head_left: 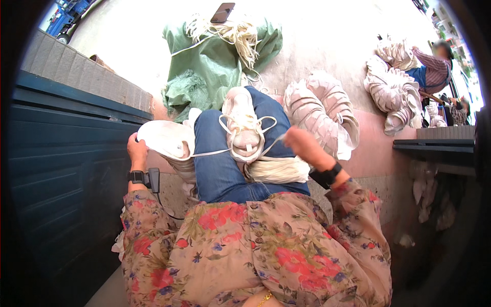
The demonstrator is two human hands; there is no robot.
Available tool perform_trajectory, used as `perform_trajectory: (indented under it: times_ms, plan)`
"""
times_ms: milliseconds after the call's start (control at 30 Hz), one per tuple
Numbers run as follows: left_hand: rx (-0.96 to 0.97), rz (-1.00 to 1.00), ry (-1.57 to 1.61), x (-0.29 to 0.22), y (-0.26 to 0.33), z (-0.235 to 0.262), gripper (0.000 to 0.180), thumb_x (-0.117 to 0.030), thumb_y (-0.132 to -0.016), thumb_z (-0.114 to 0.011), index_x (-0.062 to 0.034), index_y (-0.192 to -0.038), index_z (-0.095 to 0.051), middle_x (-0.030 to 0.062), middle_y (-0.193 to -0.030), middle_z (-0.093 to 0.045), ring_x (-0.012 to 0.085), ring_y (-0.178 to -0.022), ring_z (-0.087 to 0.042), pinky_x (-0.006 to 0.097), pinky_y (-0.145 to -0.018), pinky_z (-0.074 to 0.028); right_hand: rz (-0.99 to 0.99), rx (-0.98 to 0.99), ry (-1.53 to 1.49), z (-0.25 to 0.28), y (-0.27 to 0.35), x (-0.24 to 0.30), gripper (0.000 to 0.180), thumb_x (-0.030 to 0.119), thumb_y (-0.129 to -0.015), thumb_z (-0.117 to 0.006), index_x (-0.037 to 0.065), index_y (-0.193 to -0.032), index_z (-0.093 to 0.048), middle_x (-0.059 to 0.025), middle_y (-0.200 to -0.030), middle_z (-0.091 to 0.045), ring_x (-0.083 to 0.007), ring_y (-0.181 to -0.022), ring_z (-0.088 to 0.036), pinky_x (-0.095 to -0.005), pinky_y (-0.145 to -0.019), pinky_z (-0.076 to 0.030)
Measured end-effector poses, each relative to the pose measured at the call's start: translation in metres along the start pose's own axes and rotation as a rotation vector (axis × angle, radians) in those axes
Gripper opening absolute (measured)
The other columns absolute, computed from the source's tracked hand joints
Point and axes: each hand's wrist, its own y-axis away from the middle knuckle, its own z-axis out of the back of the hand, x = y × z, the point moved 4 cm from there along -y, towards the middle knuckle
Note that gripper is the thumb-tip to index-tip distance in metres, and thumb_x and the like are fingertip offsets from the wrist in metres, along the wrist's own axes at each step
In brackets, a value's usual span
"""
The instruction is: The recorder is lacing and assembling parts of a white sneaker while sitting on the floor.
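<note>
A white lace-up shoe (245, 123) lies across my thighs, its heel toward me and loops of shoelace (267, 123) standing out on both sides. My right hand (307, 147), slightly smeared by motion, pinches a lace strand to the right of the shoe. Another strand runs left from the shoe and is lost against white shoe pieces (166, 137). At their outer edge, my left hand (136, 148) has its fingers closed; what they grip is hidden. On my lap rests a bundle of cream laces (279, 170).
Beyond my knees, a green tarp-covered heap (204, 71) carries loose cream laces (243, 41) and a phone (223, 12). A curved stack of white shoe uppers (322, 110) stands right. Farther right, more stacks (391, 92) sit near a person (434, 69). Dark blue panels (71, 174) border my left.
</note>
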Motion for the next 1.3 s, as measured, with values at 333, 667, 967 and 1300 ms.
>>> perform_trajectory:
  times_ms: [333,667,967,1300]
  plan:
    - [-0.051,-0.547,0.155,-0.191,0.119,0.018,0.036,0.0,-0.08,-0.048,-0.0034,-0.116,-0.046,-0.0006,-0.056,-0.051,0.006,-0.048,-0.045,0.022,-0.044,-0.036,-0.431,-0.54,-1.257,0.063,0.019,-0.002,0.008,0.018,-0.086,-0.05,0.012,-0.085,-0.055,0.0084,-0.055,-0.035,-0.0023,-0.041,-0.029,-0.0168,-0.036,-0.021]
    - [0.256,-0.794,0.111,-0.208,0.162,-0.033,0.036,0.001,-0.074,-0.053,-0.0086,-0.109,-0.052,0.0119,-0.055,-0.051,0.0236,-0.046,-0.054,0.034,-0.046,-0.042,0.214,0.156,-0.102,-0.143,-0.087,0.137,0.043,0.031,-0.072,-0.064,-0.001,-0.099,-0.054,-0.0172,-0.07,-0.058,-0.0336,-0.068,-0.057,-0.0402,-0.061,-0.044]
    - [0.405,0.106,0.645,-0.041,0.068,-0.064,0.039,-0.009,-0.081,-0.048,0.0006,-0.117,-0.038,0.0081,-0.088,-0.056,0.0125,-0.077,-0.053,0.026,-0.069,-0.044,-0.079,0.346,-0.167,-0.138,-0.11,0.142,0.029,0.026,-0.08,-0.053,-0.002,-0.084,-0.06,-0.0228,-0.076,-0.058,-0.0385,-0.071,-0.056,-0.0405,-0.063,-0.045]
    - [0.558,0.215,0.368,0.061,0.065,-0.123,0.035,-0.01,-0.081,-0.043,-0.0009,-0.114,-0.043,0.01,-0.088,-0.058,0.0145,-0.075,-0.054,0.026,-0.063,-0.044,0.042,0.292,-0.447,-0.165,-0.106,0.126,0.025,0.018,-0.082,-0.053,-0.003,-0.094,-0.058,-0.0154,-0.078,-0.061,-0.022,-0.074,-0.055,-0.0327,-0.068,-0.044]
